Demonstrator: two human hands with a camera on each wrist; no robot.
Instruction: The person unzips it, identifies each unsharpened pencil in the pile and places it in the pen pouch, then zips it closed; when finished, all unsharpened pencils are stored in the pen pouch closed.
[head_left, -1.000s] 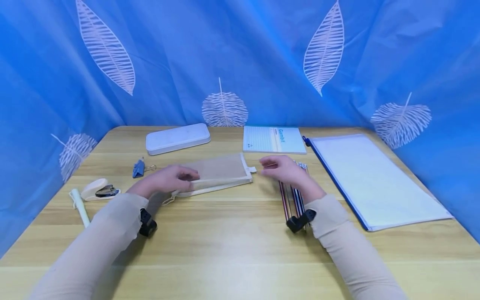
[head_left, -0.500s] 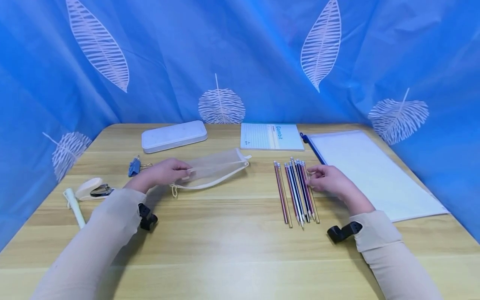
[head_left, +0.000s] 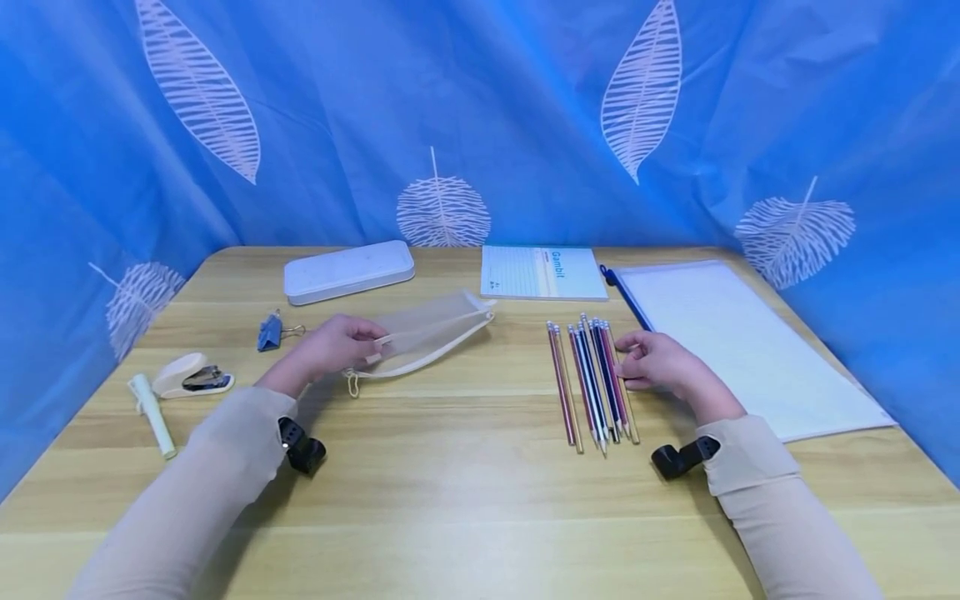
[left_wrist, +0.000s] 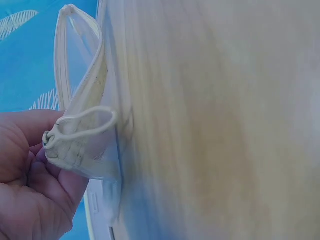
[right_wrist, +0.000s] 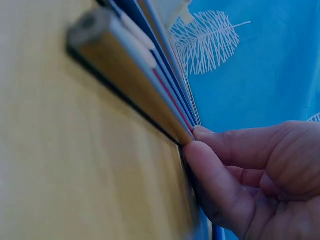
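Observation:
My left hand (head_left: 333, 346) grips one end of a translucent mesh zip pouch (head_left: 427, 329). In the left wrist view, the pouch's white zipper edge (left_wrist: 61, 60) gapes apart, with a cord loop (left_wrist: 92, 125) at the near corner beside my fingers. Several pencils (head_left: 588, 379) lie side by side on the table, tips towards me. At their right edge, my right hand (head_left: 663, 371) pinches a gold pencil (head_left: 628, 408) between thumb and forefinger. The right wrist view shows that gold pencil (right_wrist: 125, 75) close up, still beside the others.
A white case (head_left: 348, 272) and a Gambit notebook (head_left: 543, 273) lie at the back. On the right is a large blue-edged zip folder (head_left: 750, 350). At the left are a blue binder clip (head_left: 269, 332), a white stapler (head_left: 183, 375) and a pale green stick-like item (head_left: 153, 417).
My right hand has moved from above the pencils to their right edge and pinches the gold one. The pouch, lying flatter before, is now tilted up in my left hand with its mouth gaping.

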